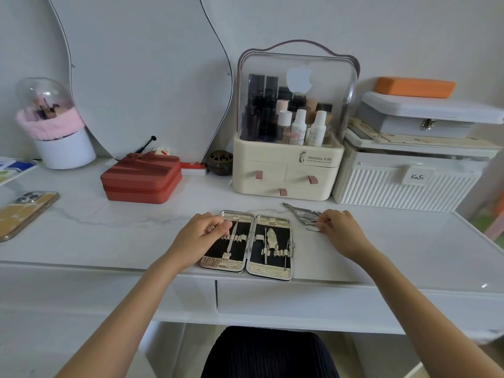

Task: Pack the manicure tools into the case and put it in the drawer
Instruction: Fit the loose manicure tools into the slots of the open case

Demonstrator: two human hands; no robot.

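Observation:
The manicure case (246, 268) lies open flat near the table's front edge, silver-rimmed with a black lining. A slim file (233, 236) sits strapped in its left half; a nail clipper (272, 237) and two thin tools are held in the right half. My left hand (203, 233) rests on the case's left half, fingertips touching the strap by the file. To the right of the case lies a small pile of loose metal tools (304, 215), including nippers. My right hand (336, 227) is on that pile, its fingers curled round some of the tools.
A cream cosmetics organiser (286, 173) with small drawers stands behind the case. A red zipped box (141, 181) is at back left, a phone (24, 211) at far left, white storage boxes (403, 184) at back right. Two closed table drawers (300, 298) lie under the front edge.

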